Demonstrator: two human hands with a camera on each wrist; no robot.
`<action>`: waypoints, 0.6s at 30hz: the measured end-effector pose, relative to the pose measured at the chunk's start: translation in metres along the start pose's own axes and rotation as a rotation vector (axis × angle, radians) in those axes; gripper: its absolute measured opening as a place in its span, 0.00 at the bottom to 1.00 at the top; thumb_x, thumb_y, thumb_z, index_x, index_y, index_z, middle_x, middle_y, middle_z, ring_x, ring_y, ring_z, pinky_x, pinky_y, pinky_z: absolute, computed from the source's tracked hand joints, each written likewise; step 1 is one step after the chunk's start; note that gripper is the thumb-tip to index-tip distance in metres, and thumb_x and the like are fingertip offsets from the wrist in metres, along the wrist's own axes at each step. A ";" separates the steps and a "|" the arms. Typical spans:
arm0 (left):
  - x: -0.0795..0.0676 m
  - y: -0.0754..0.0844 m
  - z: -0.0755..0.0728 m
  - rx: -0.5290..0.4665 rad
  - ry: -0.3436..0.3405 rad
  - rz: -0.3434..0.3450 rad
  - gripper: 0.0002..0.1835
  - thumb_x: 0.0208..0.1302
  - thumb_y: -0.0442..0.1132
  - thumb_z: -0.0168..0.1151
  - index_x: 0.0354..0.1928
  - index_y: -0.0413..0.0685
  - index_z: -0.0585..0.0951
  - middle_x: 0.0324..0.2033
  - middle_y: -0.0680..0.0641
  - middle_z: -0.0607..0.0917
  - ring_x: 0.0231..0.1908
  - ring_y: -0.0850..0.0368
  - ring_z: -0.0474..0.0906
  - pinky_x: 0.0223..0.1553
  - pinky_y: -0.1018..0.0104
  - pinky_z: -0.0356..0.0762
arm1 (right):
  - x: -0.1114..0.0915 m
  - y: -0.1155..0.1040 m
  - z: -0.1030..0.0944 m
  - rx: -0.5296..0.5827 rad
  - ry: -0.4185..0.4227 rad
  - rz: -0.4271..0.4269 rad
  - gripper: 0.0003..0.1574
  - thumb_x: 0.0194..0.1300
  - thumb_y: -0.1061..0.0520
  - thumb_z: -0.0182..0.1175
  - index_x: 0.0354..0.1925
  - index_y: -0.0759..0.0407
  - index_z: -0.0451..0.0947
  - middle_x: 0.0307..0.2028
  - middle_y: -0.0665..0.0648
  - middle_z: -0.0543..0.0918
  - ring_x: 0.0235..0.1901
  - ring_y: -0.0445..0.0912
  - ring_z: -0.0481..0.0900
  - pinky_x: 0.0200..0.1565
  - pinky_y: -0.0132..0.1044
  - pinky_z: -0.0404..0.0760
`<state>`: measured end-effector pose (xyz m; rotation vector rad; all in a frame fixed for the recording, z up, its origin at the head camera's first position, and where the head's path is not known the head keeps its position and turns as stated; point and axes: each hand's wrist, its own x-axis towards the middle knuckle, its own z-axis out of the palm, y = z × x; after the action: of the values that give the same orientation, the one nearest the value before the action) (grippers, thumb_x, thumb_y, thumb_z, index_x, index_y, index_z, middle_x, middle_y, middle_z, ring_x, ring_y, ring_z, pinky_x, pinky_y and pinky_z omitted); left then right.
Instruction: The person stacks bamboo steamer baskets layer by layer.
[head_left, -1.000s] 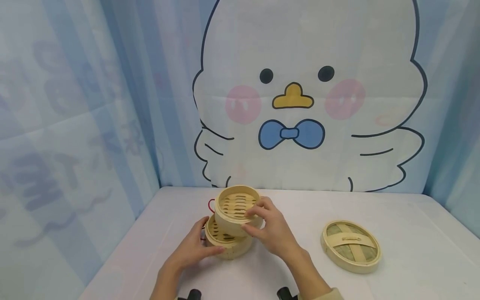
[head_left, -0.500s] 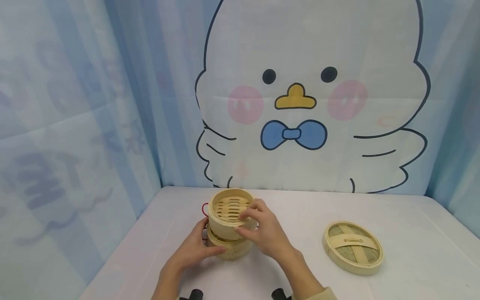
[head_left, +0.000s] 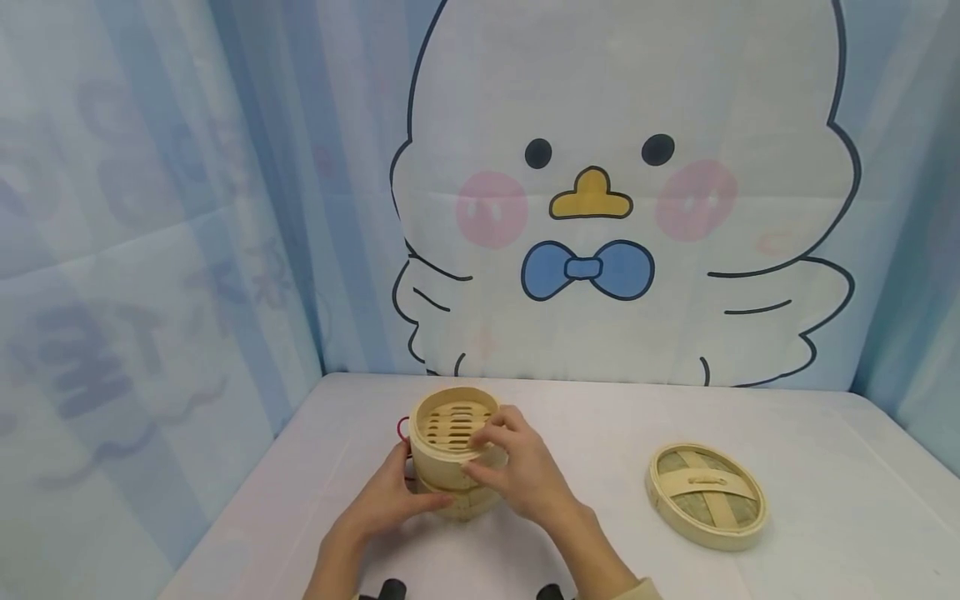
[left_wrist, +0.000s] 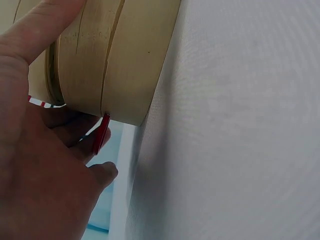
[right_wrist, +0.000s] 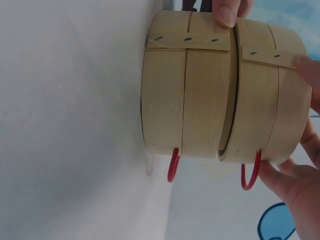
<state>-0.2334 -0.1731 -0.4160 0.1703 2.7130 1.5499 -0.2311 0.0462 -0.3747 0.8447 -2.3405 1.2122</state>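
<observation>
Two small round bamboo steamer baskets are stacked at the middle of the table. My left hand [head_left: 390,490] grips the lower basket [head_left: 467,503] from the left, thumb across its front. With thumb and fingers at its right rim, my right hand [head_left: 528,471] holds the upper basket [head_left: 442,468], whose slatted floor faces up. In the right wrist view a narrow dark seam runs between the upper basket [right_wrist: 260,105] and the lower basket [right_wrist: 200,105]. Red loops [right_wrist: 250,175] stick out from their sides. The left wrist view shows the left hand [left_wrist: 45,170] around the stack.
A round bamboo steamer lid [head_left: 707,496] with a strap handle lies on the table to the right. The white-covered table [head_left: 600,425] ends at a curtain [head_left: 585,333] printed with a cartoon bird.
My right hand has brought the upper basket left and down, from offset and tilted to lined up on the lower one. The left hand has stayed around the lower basket.
</observation>
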 end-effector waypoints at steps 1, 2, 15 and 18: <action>0.000 0.000 0.000 -0.002 0.000 0.003 0.60 0.42 0.49 0.86 0.74 0.38 0.60 0.69 0.36 0.68 0.71 0.36 0.60 0.68 0.33 0.54 | 0.000 0.000 0.000 -0.004 0.000 0.004 0.13 0.52 0.63 0.78 0.35 0.55 0.83 0.40 0.45 0.69 0.42 0.44 0.73 0.46 0.38 0.79; 0.000 0.000 0.000 -0.002 0.001 0.007 0.59 0.42 0.48 0.86 0.73 0.37 0.61 0.69 0.36 0.69 0.70 0.36 0.61 0.68 0.33 0.55 | -0.001 -0.001 0.001 -0.008 0.000 0.008 0.13 0.52 0.63 0.78 0.34 0.55 0.83 0.40 0.45 0.69 0.42 0.44 0.73 0.46 0.38 0.79; -0.002 0.002 0.000 -0.026 -0.008 0.034 0.58 0.43 0.44 0.86 0.73 0.38 0.61 0.68 0.37 0.69 0.68 0.37 0.65 0.65 0.35 0.63 | -0.004 -0.003 0.007 -0.061 0.016 0.010 0.13 0.52 0.62 0.79 0.34 0.53 0.83 0.40 0.45 0.70 0.42 0.43 0.74 0.45 0.39 0.80; -0.002 0.003 0.000 -0.023 -0.007 0.018 0.58 0.43 0.45 0.86 0.73 0.38 0.61 0.68 0.37 0.69 0.67 0.37 0.65 0.64 0.36 0.64 | -0.005 -0.004 0.007 -0.065 0.018 0.010 0.13 0.52 0.62 0.79 0.33 0.53 0.83 0.40 0.45 0.70 0.41 0.43 0.74 0.45 0.38 0.80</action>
<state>-0.2309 -0.1720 -0.4138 0.2001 2.6948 1.5811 -0.2254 0.0400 -0.3790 0.7984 -2.3587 1.1364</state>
